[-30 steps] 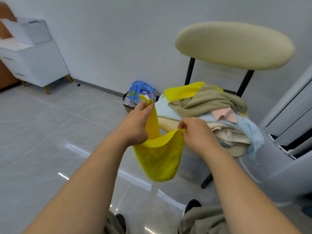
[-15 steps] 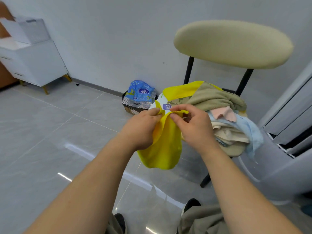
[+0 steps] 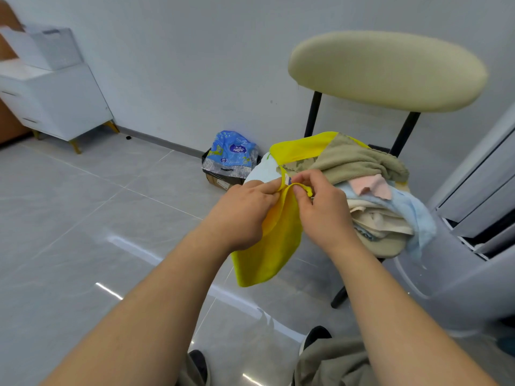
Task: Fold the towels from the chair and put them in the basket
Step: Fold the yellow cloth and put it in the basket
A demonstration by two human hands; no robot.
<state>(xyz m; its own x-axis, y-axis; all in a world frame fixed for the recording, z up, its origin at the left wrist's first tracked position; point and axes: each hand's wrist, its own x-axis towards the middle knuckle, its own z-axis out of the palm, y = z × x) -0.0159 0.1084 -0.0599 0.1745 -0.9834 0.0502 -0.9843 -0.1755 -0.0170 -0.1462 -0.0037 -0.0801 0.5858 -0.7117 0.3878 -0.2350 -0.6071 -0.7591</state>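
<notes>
A yellow towel (image 3: 271,246) hangs doubled over in front of the chair (image 3: 387,69). My left hand (image 3: 242,210) and my right hand (image 3: 320,207) pinch its upper corners together, fingertips almost touching. A small label shows between them. Behind my hands, the chair seat carries a heap of towels (image 3: 370,196): another yellow one, an olive one, a pink one, light blue and cream ones. A dark basket (image 3: 231,174) stands on the floor by the wall left of the chair, with a blue plastic package lying on top of it.
A white cabinet (image 3: 55,98) on gold legs stands at the far left with a grey box on top. A grey-white appliance (image 3: 459,246) fills the right side beside the chair. Glossy tiled floor (image 3: 83,218) spreads to the left. My knees and shoes show below.
My hands have come together, bringing the yellow towel's two corners to meet. The towel, earlier a sagging loop between them, now hangs folded in half.
</notes>
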